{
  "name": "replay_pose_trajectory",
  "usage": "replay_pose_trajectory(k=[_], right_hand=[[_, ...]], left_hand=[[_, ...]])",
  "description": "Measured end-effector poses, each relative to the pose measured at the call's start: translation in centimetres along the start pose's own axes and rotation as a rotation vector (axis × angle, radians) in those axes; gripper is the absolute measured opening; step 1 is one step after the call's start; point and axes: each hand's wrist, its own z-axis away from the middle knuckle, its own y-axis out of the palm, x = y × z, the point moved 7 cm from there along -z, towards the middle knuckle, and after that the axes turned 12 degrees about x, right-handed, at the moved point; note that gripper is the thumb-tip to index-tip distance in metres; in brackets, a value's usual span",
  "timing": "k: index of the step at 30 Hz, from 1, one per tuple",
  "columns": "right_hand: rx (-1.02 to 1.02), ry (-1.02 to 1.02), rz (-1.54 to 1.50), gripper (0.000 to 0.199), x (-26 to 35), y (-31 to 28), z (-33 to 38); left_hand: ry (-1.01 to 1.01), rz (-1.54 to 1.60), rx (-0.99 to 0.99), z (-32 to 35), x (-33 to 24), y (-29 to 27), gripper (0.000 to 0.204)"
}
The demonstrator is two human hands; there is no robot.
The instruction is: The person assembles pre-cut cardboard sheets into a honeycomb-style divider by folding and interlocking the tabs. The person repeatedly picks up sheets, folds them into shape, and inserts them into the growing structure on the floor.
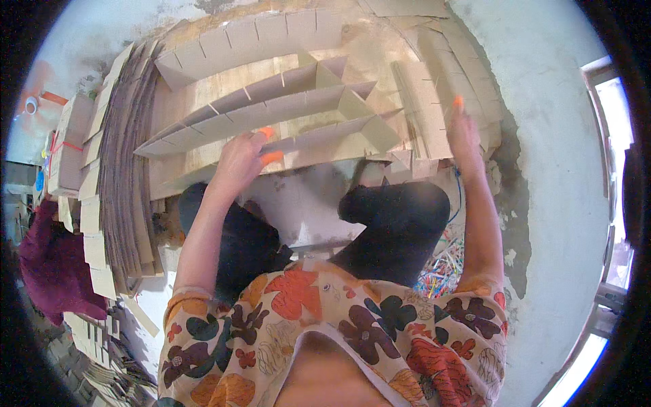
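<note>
Orange covers sit on some fingertips of both my hands. My left hand (243, 156) grips the left end of a slotted cardboard strip (325, 136), the nearest of several standing on edge. Thumb and finger lie on either side of it. Short cross pieces (380, 133) slot into the right ends of these strips. My right hand (464, 139) is at the right, over a pile of flat cardboard strips (468, 74). One covered finger points away from me; the other fingers are partly hidden, and nothing shows in that hand.
Cardboard strips stand stacked in a long row (122, 163) on the left. Another slotted strip (251, 37) stands at the back of the wooden board (173, 108). A person in a maroon top (57, 268) is at far left. Colourful scraps (444, 264) lie beside my right knee.
</note>
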Motion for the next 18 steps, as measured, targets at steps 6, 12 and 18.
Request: replay_pose_trajectory(k=[6,12,18], right_hand=[[-0.195,-0.347,-0.497,0.051,7.7,-11.1,2.3],[0.083,-0.362,-0.505,0.049,12.8,-8.2,2.3],[0.141,-0.403,-0.419,0.048,15.6,-7.0,3.2]], left_hand=[[0.086,0.102,-0.048,-1.4,-0.6,1.6,0.018],[0.138,0.161,-0.127,-1.4,-0.6,1.6,0.017],[0.157,-0.108,-0.475,-3.2,0.5,-2.7,0.018]])
